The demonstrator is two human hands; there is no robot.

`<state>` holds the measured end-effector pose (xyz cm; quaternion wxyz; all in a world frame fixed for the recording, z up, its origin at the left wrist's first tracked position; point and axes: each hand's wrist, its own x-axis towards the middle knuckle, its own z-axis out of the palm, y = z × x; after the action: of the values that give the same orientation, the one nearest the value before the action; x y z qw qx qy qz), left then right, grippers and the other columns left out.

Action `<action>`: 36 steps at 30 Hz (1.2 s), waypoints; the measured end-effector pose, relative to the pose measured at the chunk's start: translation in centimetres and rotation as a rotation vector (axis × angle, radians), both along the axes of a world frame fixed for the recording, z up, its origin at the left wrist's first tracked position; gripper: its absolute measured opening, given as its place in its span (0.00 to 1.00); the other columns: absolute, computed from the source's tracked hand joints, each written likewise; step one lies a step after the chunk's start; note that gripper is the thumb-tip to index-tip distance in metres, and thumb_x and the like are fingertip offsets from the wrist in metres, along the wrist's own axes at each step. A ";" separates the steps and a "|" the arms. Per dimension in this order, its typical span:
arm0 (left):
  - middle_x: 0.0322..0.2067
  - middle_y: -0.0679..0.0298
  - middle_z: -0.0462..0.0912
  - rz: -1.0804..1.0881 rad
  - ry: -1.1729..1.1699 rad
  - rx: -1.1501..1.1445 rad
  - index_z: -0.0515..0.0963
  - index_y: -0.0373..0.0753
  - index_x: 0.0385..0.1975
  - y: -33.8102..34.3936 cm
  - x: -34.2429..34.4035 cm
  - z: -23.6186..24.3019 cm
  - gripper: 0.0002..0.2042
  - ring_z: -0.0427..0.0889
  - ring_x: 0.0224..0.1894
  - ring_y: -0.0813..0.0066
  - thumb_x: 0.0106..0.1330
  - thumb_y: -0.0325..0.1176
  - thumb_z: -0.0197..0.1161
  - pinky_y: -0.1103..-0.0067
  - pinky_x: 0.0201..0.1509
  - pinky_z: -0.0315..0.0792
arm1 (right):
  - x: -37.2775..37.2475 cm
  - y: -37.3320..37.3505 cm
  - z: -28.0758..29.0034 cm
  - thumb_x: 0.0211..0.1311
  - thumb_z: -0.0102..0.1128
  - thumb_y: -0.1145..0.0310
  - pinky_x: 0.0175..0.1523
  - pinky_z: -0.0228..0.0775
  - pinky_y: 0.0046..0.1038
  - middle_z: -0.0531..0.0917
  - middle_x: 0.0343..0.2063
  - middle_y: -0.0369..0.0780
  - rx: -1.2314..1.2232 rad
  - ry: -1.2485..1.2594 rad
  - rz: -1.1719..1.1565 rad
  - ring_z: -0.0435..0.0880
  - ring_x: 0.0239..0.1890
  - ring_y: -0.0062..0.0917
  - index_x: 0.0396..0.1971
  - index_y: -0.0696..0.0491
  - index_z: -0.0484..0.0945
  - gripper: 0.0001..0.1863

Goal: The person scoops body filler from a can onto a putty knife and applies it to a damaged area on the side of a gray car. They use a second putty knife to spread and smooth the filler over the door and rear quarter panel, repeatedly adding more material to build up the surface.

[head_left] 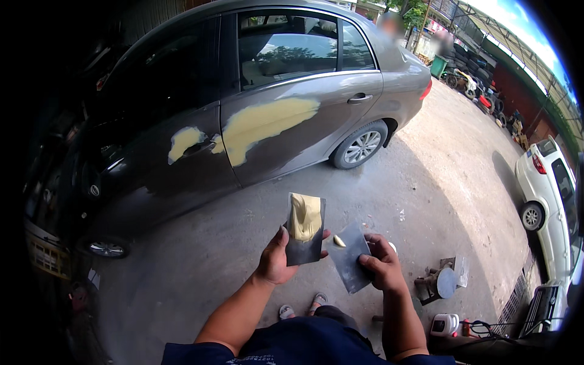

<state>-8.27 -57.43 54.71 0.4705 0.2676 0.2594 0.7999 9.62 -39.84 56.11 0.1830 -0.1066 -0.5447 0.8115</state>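
Right hand (380, 266) fingers pinch dark spreader (349, 263), small dab near edge. Left hand (278, 258) fingers clamp filler-loaded board (305, 230). Scoop thin, even bead; keep board level.

Open-air repair yard in bright daylight.
A grey car (243, 91) with yellow filler patches stands on the concrete floor (438, 164); a white car (550, 194) waits at the right edge, stacked tyres (471, 61) beneath a metal canopy (517, 42) beyond.

A dark rectangular spreader (304, 230) stands nearly upright at the lower centre of the frame, its upper half loaded with yellow filler (305, 216). Just right of it, a second dark spreader (349, 257) tilts leftward, carrying a small yellow dab near its top edge.
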 end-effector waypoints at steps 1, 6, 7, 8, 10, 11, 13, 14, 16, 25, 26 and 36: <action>0.67 0.54 0.63 0.088 0.086 -0.005 0.52 0.39 0.71 1.2 0.4 -0.1 0.37 0.62 0.69 0.53 0.71 0.61 0.44 0.57 0.69 0.60 | -0.3 -0.3 -0.8 0.59 0.61 0.78 0.52 0.71 0.26 0.80 0.46 0.42 -0.011 -0.097 0.059 0.79 0.48 0.24 0.57 0.58 0.67 0.25; 0.63 0.55 0.67 0.437 0.617 -0.096 0.56 0.26 0.67 4.1 1.9 -2.5 0.32 0.65 0.65 0.71 0.77 0.51 0.40 0.74 0.70 0.55 | -4.5 1.1 -1.3 0.58 0.62 0.79 0.48 0.74 0.24 0.82 0.41 0.40 -0.255 -0.091 0.122 0.81 0.42 0.22 0.54 0.58 0.68 0.23; 0.61 0.56 0.70 0.451 0.721 -0.119 0.58 0.28 0.67 4.2 1.8 -1.9 0.30 0.68 0.63 0.69 0.77 0.49 0.42 0.73 0.69 0.58 | -5.3 1.8 -0.7 0.58 0.62 0.80 0.47 0.75 0.24 0.83 0.41 0.40 -0.299 -0.066 0.136 0.82 0.41 0.21 0.54 0.58 0.69 0.23; 0.60 0.56 0.71 0.453 0.833 -0.195 0.59 0.30 0.67 4.3 1.7 -1.7 0.29 0.68 0.63 0.68 0.77 0.48 0.43 0.74 0.68 0.59 | -5.8 3.0 0.3 0.57 0.61 0.81 0.45 0.76 0.23 0.83 0.40 0.40 -0.301 -0.019 0.164 0.83 0.39 0.22 0.54 0.59 0.69 0.23; 0.58 0.55 0.73 0.362 0.781 -0.310 0.60 0.32 0.67 3.9 1.1 -1.5 0.28 0.71 0.62 0.64 0.76 0.47 0.46 0.72 0.64 0.64 | -6.4 5.2 2.3 0.58 0.61 0.79 0.46 0.76 0.24 0.83 0.42 0.43 -0.247 0.086 0.166 0.83 0.41 0.23 0.55 0.59 0.68 0.24; 0.57 0.54 0.74 0.265 0.621 -0.335 0.61 0.33 0.67 3.5 0.6 -1.5 0.28 0.72 0.61 0.61 0.75 0.48 0.47 0.70 0.62 0.68 | -6.4 6.4 3.4 0.58 0.62 0.79 0.47 0.77 0.25 0.83 0.43 0.44 -0.184 0.138 0.164 0.83 0.42 0.24 0.56 0.60 0.68 0.24; 0.56 0.53 0.74 0.046 0.227 -0.243 0.62 0.34 0.66 2.8 -0.1 -0.9 0.29 0.75 0.58 0.55 0.73 0.49 0.50 0.65 0.56 0.73 | -6.6 8.1 4.9 0.58 0.61 0.79 0.55 0.74 0.34 0.79 0.50 0.48 -0.031 0.304 0.233 0.80 0.52 0.33 0.56 0.58 0.69 0.24; 0.56 0.52 0.74 -0.076 -0.005 -0.127 0.62 0.34 0.65 2.6 -0.4 -0.2 0.30 0.76 0.57 0.52 0.72 0.51 0.51 0.62 0.53 0.75 | -7.1 8.6 5.3 0.57 0.60 0.80 0.58 0.72 0.36 0.79 0.51 0.48 0.194 0.479 0.317 0.79 0.55 0.36 0.54 0.57 0.72 0.22; 0.55 0.49 0.74 -0.214 -0.302 0.038 0.62 0.36 0.65 1.8 -0.1 -0.4 0.33 0.79 0.50 0.40 0.68 0.55 0.55 0.53 0.43 0.79 | -8.4 8.5 7.7 0.52 0.58 0.84 0.63 0.66 0.41 0.78 0.53 0.48 0.667 0.607 0.499 0.73 0.61 0.45 0.48 0.55 0.78 0.20; 0.59 0.54 0.71 0.039 -0.239 0.092 0.59 0.41 0.67 2.7 -1.0 1.2 0.37 0.74 0.58 0.45 0.66 0.60 0.56 0.54 0.51 0.75 | -12.8 8.0 5.7 0.46 0.57 0.83 0.59 0.69 0.36 0.78 0.51 0.47 1.257 0.160 0.153 0.77 0.54 0.43 0.50 0.55 0.79 0.26; 0.60 0.55 0.70 0.203 -0.213 0.030 0.58 0.41 0.68 3.1 -1.1 1.7 0.37 0.72 0.60 0.48 0.66 0.60 0.55 0.55 0.54 0.74 | -12.9 7.5 5.6 0.46 0.58 0.83 0.58 0.70 0.37 0.78 0.51 0.47 1.186 0.164 0.025 0.76 0.53 0.44 0.52 0.53 0.79 0.28; 0.58 0.61 0.72 0.657 0.260 -0.240 0.60 0.37 0.65 0.0 -9.5 -4.1 0.29 0.72 0.58 0.71 0.76 0.54 0.40 0.70 0.62 0.67 | -19.9 -0.5 6.1 0.48 0.56 0.85 0.51 0.73 0.35 0.81 0.46 0.45 1.256 0.173 -0.010 0.79 0.46 0.42 0.52 0.53 0.79 0.27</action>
<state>-17.81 -57.47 50.62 0.1800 0.2122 0.4808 0.8315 -10.25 -40.38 62.19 0.2576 0.0845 -0.8998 0.3418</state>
